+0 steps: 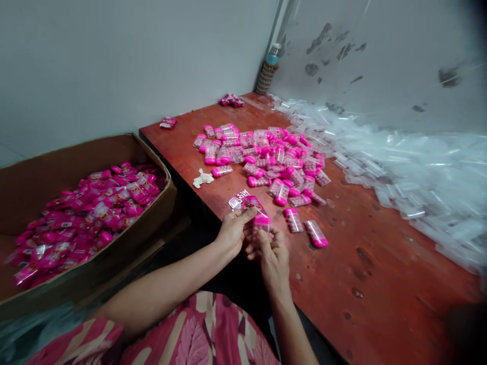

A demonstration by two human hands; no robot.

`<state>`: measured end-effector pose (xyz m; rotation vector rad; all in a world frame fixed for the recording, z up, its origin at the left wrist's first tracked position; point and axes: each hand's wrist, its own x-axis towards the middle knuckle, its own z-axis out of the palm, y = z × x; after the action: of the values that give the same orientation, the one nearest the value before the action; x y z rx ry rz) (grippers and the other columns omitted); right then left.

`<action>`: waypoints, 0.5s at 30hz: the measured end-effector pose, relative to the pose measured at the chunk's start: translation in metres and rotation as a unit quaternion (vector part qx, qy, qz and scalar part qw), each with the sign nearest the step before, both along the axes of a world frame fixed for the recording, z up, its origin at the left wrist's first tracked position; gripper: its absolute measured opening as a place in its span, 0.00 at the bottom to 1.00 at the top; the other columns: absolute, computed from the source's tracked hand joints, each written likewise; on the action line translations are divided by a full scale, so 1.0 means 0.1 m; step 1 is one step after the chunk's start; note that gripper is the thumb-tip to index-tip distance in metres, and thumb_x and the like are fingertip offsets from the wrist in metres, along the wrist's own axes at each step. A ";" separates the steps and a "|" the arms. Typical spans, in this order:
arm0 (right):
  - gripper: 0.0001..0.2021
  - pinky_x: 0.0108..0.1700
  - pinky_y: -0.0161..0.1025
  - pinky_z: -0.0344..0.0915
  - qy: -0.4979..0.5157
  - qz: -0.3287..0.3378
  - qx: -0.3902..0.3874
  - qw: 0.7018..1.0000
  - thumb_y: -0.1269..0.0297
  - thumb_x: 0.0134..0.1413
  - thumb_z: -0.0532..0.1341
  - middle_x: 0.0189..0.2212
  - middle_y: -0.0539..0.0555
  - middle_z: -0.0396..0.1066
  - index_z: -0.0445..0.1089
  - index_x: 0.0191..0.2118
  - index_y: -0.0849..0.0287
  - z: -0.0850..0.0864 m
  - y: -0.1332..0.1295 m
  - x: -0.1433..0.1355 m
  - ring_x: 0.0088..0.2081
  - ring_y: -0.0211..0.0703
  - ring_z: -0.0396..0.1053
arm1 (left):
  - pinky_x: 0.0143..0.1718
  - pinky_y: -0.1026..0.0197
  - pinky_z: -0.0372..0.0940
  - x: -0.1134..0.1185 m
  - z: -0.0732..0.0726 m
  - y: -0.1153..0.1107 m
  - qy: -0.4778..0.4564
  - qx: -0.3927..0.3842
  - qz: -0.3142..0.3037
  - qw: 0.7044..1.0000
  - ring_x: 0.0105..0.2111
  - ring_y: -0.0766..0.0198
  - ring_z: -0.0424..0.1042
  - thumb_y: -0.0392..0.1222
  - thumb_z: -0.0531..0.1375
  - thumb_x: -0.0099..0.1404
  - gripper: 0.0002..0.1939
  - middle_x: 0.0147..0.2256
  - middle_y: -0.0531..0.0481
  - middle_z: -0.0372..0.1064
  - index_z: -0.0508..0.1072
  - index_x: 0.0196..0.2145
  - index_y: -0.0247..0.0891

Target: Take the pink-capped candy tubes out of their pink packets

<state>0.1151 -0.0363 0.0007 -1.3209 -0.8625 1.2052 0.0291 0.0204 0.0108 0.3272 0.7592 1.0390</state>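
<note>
My left hand [233,229] pinches a pink printed wrapper [249,202] between thumb and fingers at the table's near edge. Beside it, my right hand [274,253] grips a small clear candy box [262,224] with a pink cap and round pieces inside. The box's capped end meets the wrapper; whether it is inside cannot be made out. Two similar boxes, one upper [293,220] and one lower [316,234], lie on the table right of my hands. Beyond them spreads a heap of such boxes [274,162].
A cardboard carton [169,195] at left holds many pink wrapped packs [91,213]. Clear plastic sleeves [403,172] are piled along the right of the red table [342,294]. A crumpled white scrap [203,178] lies near the edge; a bottle [273,53] stands in the far corner.
</note>
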 end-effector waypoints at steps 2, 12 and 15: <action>0.10 0.17 0.29 0.63 0.035 0.021 0.004 0.999 0.56 0.52 0.56 0.23 0.46 0.68 0.59 0.35 0.57 -0.03 0.02 0.00 0.18 0.33 0.65 | 0.13 0.70 0.54 -0.03 0.01 0.00 0.019 0.026 -0.025 0.999 0.14 0.71 0.62 0.46 0.64 0.49 0.14 0.17 0.53 0.64 0.67 0.25 0.32; 0.10 0.19 0.29 0.63 -0.038 -0.027 0.013 0.999 0.58 0.49 0.59 0.20 0.45 0.67 0.60 0.33 0.57 -0.05 0.00 -0.01 0.17 0.32 0.65 | 0.16 0.69 0.55 -0.10 -0.04 0.05 0.044 0.054 -0.118 0.991 0.15 0.72 0.62 0.43 0.64 0.48 0.12 0.18 0.51 0.65 0.69 0.23 0.30; 0.10 0.15 0.27 0.58 0.067 0.015 0.006 0.998 0.57 0.51 0.57 0.21 0.46 0.68 0.60 0.32 0.58 -0.08 0.02 0.01 0.16 0.31 0.63 | 0.15 0.69 0.54 -0.13 -0.04 0.09 0.053 0.073 -0.168 0.982 0.15 0.71 0.63 0.43 0.64 0.48 0.12 0.17 0.51 0.65 0.70 0.22 0.30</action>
<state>0.1165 -0.0341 -0.0076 -1.2079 -0.7938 1.2947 0.0157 0.0295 0.0065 0.6200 0.6952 0.7619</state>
